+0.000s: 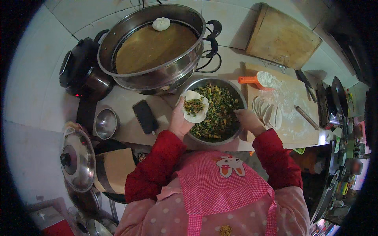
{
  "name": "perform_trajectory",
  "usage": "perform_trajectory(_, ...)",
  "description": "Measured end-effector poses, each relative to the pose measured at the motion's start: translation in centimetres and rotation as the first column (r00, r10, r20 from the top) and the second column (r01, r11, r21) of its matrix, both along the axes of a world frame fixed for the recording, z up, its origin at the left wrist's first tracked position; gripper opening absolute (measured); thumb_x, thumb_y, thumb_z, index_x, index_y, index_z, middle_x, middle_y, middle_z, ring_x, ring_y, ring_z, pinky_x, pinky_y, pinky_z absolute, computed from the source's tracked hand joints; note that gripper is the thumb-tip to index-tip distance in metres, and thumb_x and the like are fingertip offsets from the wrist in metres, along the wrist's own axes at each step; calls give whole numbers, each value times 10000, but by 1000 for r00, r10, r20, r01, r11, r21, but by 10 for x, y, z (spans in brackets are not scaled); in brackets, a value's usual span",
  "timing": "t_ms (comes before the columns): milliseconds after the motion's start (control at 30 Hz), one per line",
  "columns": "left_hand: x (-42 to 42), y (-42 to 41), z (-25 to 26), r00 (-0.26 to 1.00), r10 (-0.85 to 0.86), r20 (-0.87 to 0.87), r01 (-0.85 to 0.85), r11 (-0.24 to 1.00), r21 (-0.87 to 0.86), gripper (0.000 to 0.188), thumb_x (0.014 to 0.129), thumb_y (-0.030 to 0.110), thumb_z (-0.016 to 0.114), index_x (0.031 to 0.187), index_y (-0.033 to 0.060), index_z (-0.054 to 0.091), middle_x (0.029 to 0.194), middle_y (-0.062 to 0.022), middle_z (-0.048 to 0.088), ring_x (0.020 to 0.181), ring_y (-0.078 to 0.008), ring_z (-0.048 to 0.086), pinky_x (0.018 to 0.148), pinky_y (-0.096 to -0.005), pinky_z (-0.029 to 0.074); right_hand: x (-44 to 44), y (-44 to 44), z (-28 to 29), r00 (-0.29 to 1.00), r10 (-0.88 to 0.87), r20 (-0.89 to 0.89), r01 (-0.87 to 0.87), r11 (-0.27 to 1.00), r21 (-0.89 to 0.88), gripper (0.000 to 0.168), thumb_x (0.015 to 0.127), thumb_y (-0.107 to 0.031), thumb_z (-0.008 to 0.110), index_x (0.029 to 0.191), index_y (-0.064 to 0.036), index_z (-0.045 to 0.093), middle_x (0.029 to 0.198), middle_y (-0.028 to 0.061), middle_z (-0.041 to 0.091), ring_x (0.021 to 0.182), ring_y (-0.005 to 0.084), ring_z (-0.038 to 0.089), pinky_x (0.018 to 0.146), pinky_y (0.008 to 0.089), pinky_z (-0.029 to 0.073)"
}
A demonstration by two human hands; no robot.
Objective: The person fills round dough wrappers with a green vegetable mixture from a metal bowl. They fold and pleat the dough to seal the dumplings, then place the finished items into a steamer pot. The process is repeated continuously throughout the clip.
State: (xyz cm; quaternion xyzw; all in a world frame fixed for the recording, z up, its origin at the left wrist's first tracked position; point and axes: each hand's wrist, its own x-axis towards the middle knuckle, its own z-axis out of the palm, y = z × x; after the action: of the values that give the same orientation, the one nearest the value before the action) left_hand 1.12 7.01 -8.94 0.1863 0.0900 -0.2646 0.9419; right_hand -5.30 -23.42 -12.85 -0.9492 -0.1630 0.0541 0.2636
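On my left hand (179,119) lies a round dough wrapper (202,117) with a heap of chopped green and yellow filling (193,106) on it, over the left side of a metal bowl (242,101). More filling (217,124) covers the inside of the bowl. My right hand (249,120) is at the bowl's right rim with its fingers bent inward; whether it grips a utensil is not clear. Several overlapping dough wrappers (273,116) rest on a floured wooden board (291,132), right of that hand. One filled bun (161,24) sits in a large steamer pot (138,73).
An orange scoop of flour (248,80), a rolling pin (306,117) and a cleaver (306,85) lie on the board. A phone (145,116), a small metal bowl (105,124) and a black electric cooker (85,73) stand left. A second board (283,38) leans on the wall.
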Motion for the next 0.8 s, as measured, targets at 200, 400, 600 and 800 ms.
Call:
perform_trajectory(200,-1,3,7,999,13,37,-16,998,65,429,995,368,316,1243,48,456,1209,-139,550,1111,-310,542,954,-476,441,1,13,50,868,-6,-497,357,704,615,256,868,-142,540,1052,11,631,828,61,619,729,123,557,634,271,448)
perform_trajectory(400,0,-1,5,998,15,56,-22,993,114,413,987,360,354,1250,60,460,1221,-136,549,1111,-314,548,954,-480,444,-3,2,43,912,-48,-407,281,796,536,318,891,-185,548,1122,24,608,701,-47,481,608,47,419,515,216,327)
perform_trajectory(600,-1,-17,6,998,-60,23,58,996,66,402,982,339,369,1249,55,467,1233,-142,542,1112,-310,548,960,-469,444,-6,19,110,746,-92,-660,573,593,566,293,910,-94,508,1178,10,565,766,-23,568,626,118,525,524,267,430)
perform_trajectory(800,-2,-55,17,983,-117,142,112,993,43,410,986,342,345,1238,45,474,1219,-130,555,1103,-291,557,958,-454,449,-19,60,126,977,-214,7,207,952,225,381,867,-53,509,1247,-32,529,742,36,599,641,217,581,529,301,459)
